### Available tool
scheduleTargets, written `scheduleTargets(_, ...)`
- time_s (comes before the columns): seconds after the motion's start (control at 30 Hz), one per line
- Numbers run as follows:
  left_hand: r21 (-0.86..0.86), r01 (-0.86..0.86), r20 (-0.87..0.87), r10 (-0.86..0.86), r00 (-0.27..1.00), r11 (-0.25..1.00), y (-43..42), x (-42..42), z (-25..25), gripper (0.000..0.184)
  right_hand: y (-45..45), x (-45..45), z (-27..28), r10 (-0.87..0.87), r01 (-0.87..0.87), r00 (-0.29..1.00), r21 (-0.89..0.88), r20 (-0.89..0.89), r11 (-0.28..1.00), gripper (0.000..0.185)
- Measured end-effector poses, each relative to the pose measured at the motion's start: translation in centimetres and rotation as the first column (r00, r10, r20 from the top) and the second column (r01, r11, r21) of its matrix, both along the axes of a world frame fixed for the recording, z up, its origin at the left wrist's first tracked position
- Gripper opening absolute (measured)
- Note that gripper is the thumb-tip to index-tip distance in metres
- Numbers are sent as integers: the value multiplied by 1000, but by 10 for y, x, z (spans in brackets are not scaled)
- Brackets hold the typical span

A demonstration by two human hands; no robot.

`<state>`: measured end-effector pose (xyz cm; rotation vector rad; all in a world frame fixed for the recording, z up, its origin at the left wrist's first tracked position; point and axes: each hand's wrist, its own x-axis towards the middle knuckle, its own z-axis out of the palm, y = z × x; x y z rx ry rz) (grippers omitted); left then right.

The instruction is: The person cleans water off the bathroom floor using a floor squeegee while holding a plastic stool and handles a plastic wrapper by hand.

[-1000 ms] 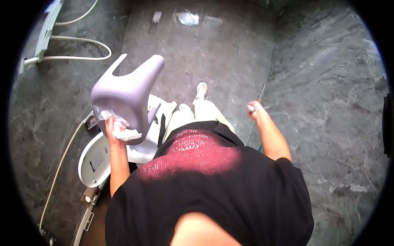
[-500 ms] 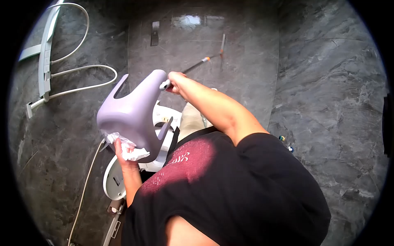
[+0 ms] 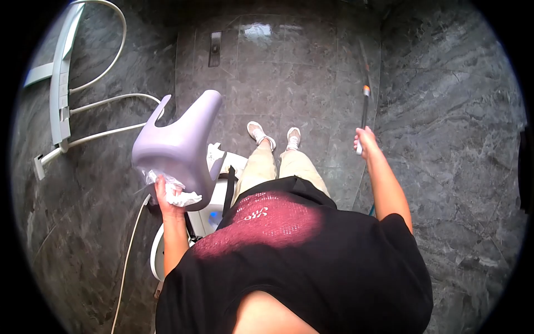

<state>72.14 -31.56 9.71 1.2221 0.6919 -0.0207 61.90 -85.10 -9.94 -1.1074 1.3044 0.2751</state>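
A lavender plastic stool [image 3: 172, 139] is tilted upside down at my left, its legs pointing up and away. My left hand [image 3: 168, 196] grips it at the seat end, with crumpled white plastic or tissue [image 3: 183, 196] bunched between hand and stool. The fingers beneath are hidden. Stretched out to the right, my right hand [image 3: 364, 142] is closed around the pale handle end of a long dark pole [image 3: 365, 106] with an orange band. The pole's far end is blurred against the dark floor.
White toilet parts [image 3: 214, 214] stand behind the stool, beside my left leg. A white wall-mounted grab rail [image 3: 60, 106] with looped bars is at the left. A cable [image 3: 129, 253] runs down the left wall. A floor drain [image 3: 215, 49] lies ahead. My shoes [image 3: 258, 133] are on the tiles.
My right hand has swung from beside the stool far to the right, carrying the pole, which now points away from me. The stool and left hand have barely shifted.
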Motion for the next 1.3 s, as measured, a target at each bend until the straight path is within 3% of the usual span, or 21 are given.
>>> scheduleTargets(0.07,-2,66,7,-66,998,998,17,5,-6,7,-18,12,-31,-160,158,986,-41,-53,987,26)
scheduleTargets(0.13,-27,89,17,-89,996,996,21,8,-2,7,-51,19,-102,-256,268,962,146,-95,952,29)
scheduleTargets(0.17,-51,136,31,-135,990,989,29,7,-2,7,-50,31,-110,-279,292,955,154,-105,944,26)
scheduleTargets(0.27,-24,149,-22,-149,989,989,38,11,6,8,18,82,-134,-312,319,948,169,-68,933,22)
scheduleTargets(0.3,-4,133,-42,-133,990,991,36,13,8,9,52,92,-140,-202,204,979,216,-35,955,22)
scheduleTargets(0.33,16,118,-62,-116,991,993,34,16,10,10,96,108,-103,-125,145,987,245,-96,958,19)
scheduleTargets(0.37,33,121,-66,-119,991,992,31,19,10,10,140,117,-123,-185,213,970,190,-156,958,16)
scheduleTargets(0.4,51,121,-70,-118,991,991,31,21,10,10,176,124,-86,-176,204,969,160,-175,966,15)
scheduleTargets(0.43,26,132,-64,-130,989,991,36,24,6,9,211,120,-117,-66,87,977,93,-204,992,18)
scheduleTargets(0.5,-20,179,-19,-180,984,984,41,31,-3,7,243,118,-81,34,-8,975,117,-220,993,24)
scheduleTargets(0.53,-37,218,18,-217,976,975,40,35,-3,7,239,125,1,23,19,979,207,-202,978,28)
scheduleTargets(0.6,4,114,-24,-114,993,993,23,47,2,7,230,119,5,82,-36,978,235,-190,971,34)
scheduleTargets(0.67,-25,211,26,-210,977,977,22,57,4,7,199,101,-27,38,-28,998,171,-59,985,35)
scheduleTargets(0.73,46,73,-37,-71,997,996,5,71,11,7,138,85,27,2,-7,1000,346,14,938,37)
scheduleTargets(0.8,45,46,-34,-45,998,998,-3,79,11,7,101,70,63,-159,167,986,280,-52,945,31)
scheduleTargets(0.9,8,185,-10,-184,983,983,-3,93,0,11,35,61,43,-156,161,987,210,-39,964,22)
scheduleTargets(1.1,143,70,-82,-58,995,987,-62,107,20,16,-113,157,-75,-302,314,948,144,-101,938,16)
scheduleTargets(1.2,203,54,-123,-29,992,978,-74,100,36,16,-141,227,-106,-283,299,947,99,-150,949,17)
scheduleTargets(1.27,155,65,-98,-50,994,986,-85,103,51,16,-116,289,-80,-323,329,944,91,-76,940,24)
scheduleTargets(1.3,150,94,-96,-80,992,984,-86,101,55,16,-107,314,-96,-404,411,911,158,-76,898,29)
